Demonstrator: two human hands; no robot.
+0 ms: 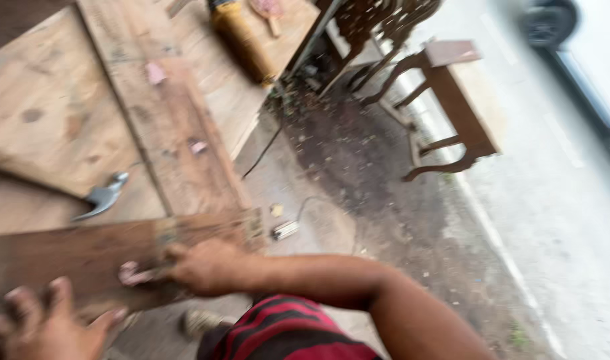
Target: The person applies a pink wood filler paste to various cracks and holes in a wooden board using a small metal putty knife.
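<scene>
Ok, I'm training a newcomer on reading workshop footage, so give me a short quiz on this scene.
1. True or false: the hammer is held in a hand.
2. Which hand rests on the dark wooden plank: A left, B right, C neither?
3. Fill in: on the ground to the right stands a small wooden ____.

Key
1. False; it lies on the plywood bench, untouched.
2. B; the right hand presses on it, while the left hand is spread at its near edge.
3. Table.

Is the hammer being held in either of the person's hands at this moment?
No. The hammer lies alone on the plywood top, while the right hand and left hand are down at the dark board.
</scene>
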